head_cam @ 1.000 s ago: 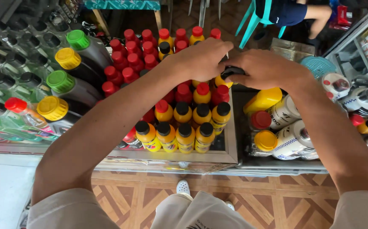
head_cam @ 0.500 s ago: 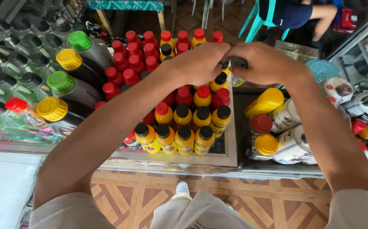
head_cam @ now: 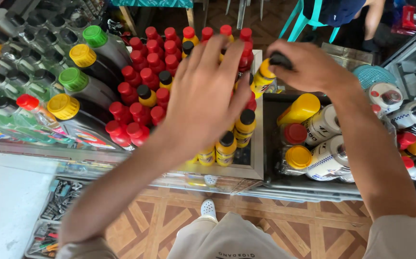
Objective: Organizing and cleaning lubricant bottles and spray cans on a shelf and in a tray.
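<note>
My left hand (head_cam: 208, 96) is spread flat, fingers apart, over a block of small bottles with red caps (head_cam: 140, 76) and yellow bottles with black caps (head_cam: 227, 146) that stand packed on a glass counter tray (head_cam: 253, 170). My right hand (head_cam: 308, 64) grips the black cap of one small yellow bottle (head_cam: 264, 79) at the tray's far right edge, just beside the left hand's fingertips. The bottles under my left palm are hidden.
Big dark bottles with green and yellow caps (head_cam: 76, 79) lie at the left. Right of the tray stand a yellow can (head_cam: 299, 109), white tins (head_cam: 325, 158) and a teal basket (head_cam: 373, 74). Behind, a person sits on a teal chair (head_cam: 299, 21). Tiled floor lies below.
My left hand has opened and spread down over the bottles, nearer the camera. My right hand has drawn apart from it, holding the small yellow bottle by its cap.
</note>
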